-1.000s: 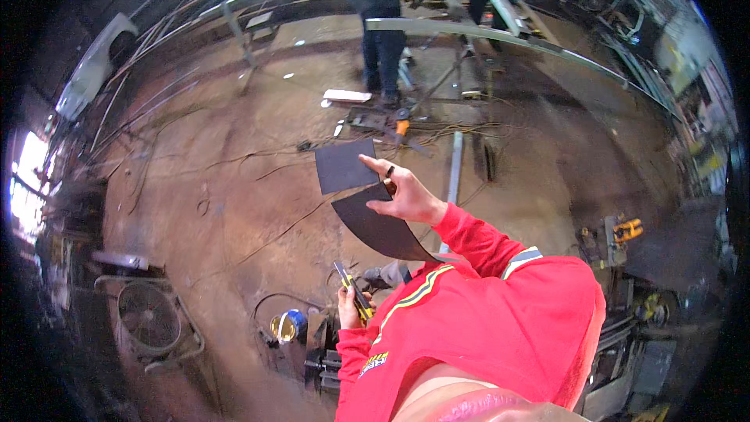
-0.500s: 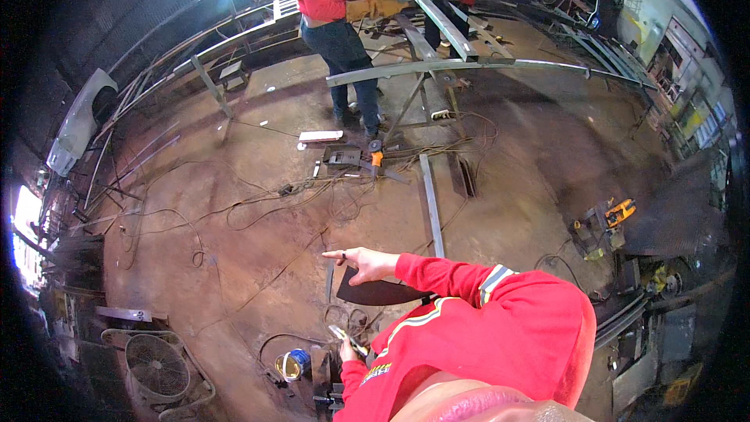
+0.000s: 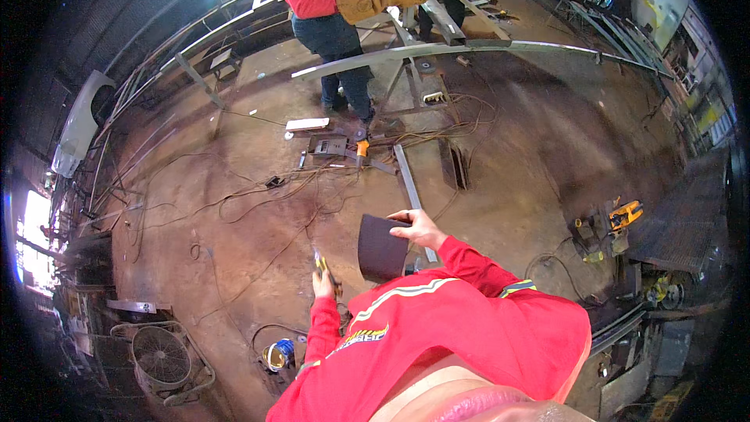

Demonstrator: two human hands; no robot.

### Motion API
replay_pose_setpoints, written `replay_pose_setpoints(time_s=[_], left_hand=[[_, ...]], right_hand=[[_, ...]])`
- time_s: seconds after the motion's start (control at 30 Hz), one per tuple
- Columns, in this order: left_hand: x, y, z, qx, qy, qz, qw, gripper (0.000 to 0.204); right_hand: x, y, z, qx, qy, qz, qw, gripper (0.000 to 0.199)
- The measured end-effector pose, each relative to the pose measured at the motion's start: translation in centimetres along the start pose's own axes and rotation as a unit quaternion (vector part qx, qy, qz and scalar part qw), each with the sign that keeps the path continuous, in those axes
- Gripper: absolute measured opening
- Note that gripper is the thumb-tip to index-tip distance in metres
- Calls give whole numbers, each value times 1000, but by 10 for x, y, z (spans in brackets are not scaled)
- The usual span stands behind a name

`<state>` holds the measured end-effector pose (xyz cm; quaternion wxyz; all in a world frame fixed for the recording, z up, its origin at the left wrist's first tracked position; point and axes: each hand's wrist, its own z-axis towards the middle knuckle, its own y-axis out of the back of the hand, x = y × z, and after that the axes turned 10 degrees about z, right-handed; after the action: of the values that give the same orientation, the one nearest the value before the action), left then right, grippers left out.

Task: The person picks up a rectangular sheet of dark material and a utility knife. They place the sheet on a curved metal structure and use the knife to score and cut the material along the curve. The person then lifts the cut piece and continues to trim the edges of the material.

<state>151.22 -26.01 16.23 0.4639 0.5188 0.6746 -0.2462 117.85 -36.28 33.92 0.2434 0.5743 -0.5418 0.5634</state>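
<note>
My right hand (image 3: 422, 228) is closed on the upper right edge of a dark, slightly curved panel (image 3: 381, 248), thumb over its face and fingers behind the rim. The panel stands upright in front of my chest; its kind is unclear. To its left, my left hand (image 3: 322, 284) grips a slim hand tool with yellow and dark parts (image 3: 328, 272). A pale tip sticks out beyond the fingers, but the tool is too small to identify. The panel and the tool are apart.
Ahead, a co-worker (image 3: 328, 39) in leather gloves stands by metal bars (image 3: 406, 53) on a stand. An orange angle grinder (image 3: 362, 148), cables and a flat metal bar (image 3: 414, 195) lie on the floor. A fan (image 3: 161, 354) and a blue can (image 3: 279, 354) stand at lower left.
My right hand, pointing left with its fingers empty before, has taken hold of the dark panel, now raised. My left hand has moved forward and left with its tool. The co-worker's gloved arm reaches farther out.
</note>
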Motion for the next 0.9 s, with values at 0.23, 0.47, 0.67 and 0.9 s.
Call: replay_pose_setpoints(time_s=[0.23, 0.47, 0.67, 0.9], left_hand=[[-199, -165, -1, 234, -147, -67, 959, 49], [-302, -203, -40, 406, -202, -115, 884, 65], [-311, -192, -45, 446, -213, -122, 861, 70], [-318, -179, -40, 457, -192, -123, 860, 75]], right_hand=[[20, 111, -20, -172, 33, -33, 984, 35], [-12, 137, -21, -244, 82, 3, 966, 38], [-15, 109, -26, -253, 76, 51, 963, 37], [7, 82, -14, -214, 90, 48, 972, 28]])
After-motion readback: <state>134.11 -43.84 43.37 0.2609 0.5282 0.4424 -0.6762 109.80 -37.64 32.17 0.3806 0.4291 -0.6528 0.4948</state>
